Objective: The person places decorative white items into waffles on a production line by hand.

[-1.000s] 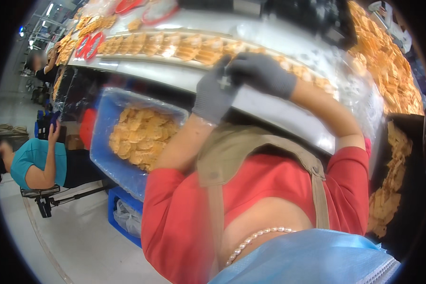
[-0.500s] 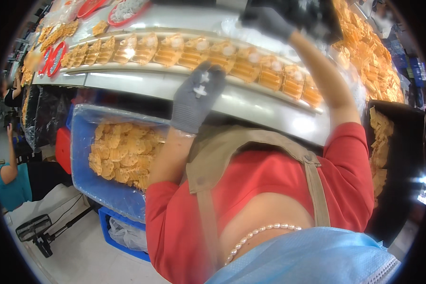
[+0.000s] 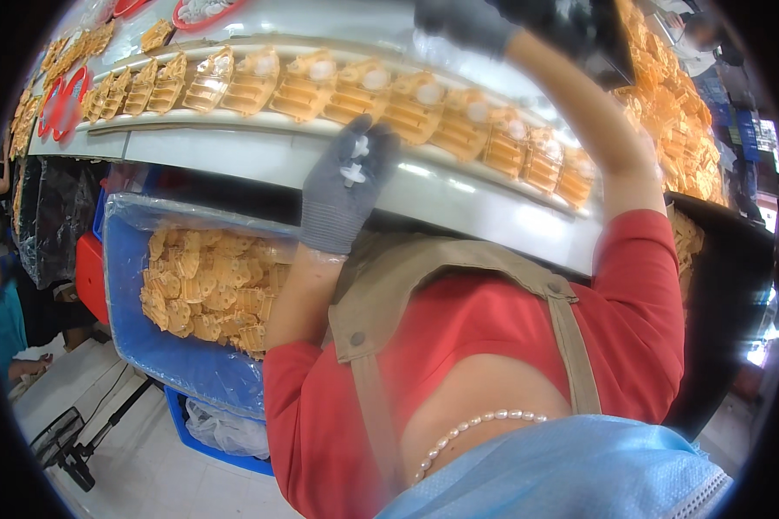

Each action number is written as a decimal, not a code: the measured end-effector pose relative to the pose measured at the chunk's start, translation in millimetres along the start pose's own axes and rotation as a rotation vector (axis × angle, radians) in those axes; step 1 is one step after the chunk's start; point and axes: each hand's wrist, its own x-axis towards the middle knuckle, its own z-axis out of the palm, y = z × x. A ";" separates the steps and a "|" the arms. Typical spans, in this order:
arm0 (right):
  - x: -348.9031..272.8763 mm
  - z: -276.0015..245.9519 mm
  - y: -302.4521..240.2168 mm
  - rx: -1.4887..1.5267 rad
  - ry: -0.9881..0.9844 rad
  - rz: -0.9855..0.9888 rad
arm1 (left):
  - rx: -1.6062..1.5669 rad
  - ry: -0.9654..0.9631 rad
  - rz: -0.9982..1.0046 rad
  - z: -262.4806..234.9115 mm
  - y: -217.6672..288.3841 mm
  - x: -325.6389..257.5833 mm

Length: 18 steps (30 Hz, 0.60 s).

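My left hand (image 3: 342,195), in a grey knit glove, is held palm up at the near edge of a row of orange plastic housings (image 3: 350,108). Small white plastic parts (image 3: 353,175) lie in its palm, fingers partly curled around them. The housings stand side by side along a pale rail, several with a round whitish piece on top. My right hand (image 3: 467,26), gloved in grey too, reaches over the row to the far side, beside a black container (image 3: 610,43). Its fingers are smeared by motion, and what they touch cannot be made out.
A blue lined bin (image 3: 138,342) of orange parts stands below the table at left, above a smaller blue crate (image 3: 182,437). More orange parts (image 3: 675,112) are heaped at right. Red baskets (image 3: 65,108) sit at far left. A fan (image 3: 65,441) stands on the floor.
The whole view has shifted slightly, with the bin and baskets sliding left. My right hand stays reached out beyond the row, slightly farther up and left. My left hand still holds the white parts.
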 end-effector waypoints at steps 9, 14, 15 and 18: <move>4.6 -25.9 -42.4 0.049 -0.386 0.694 | 0.000 -0.004 0.017 -3.4 -7.4 -5.9; -3.8 -25.8 -44.2 0.102 -0.290 0.705 | -0.023 -0.012 0.000 -6.5 -9.3 -10.1; -4.2 -26.7 -46.9 0.107 -0.278 0.683 | -0.026 -0.017 0.001 -6.4 -10.7 -12.6; -1.5 -28.1 -59.7 -0.180 -0.356 0.515 | -0.020 -0.008 0.013 -3.7 -12.0 -19.5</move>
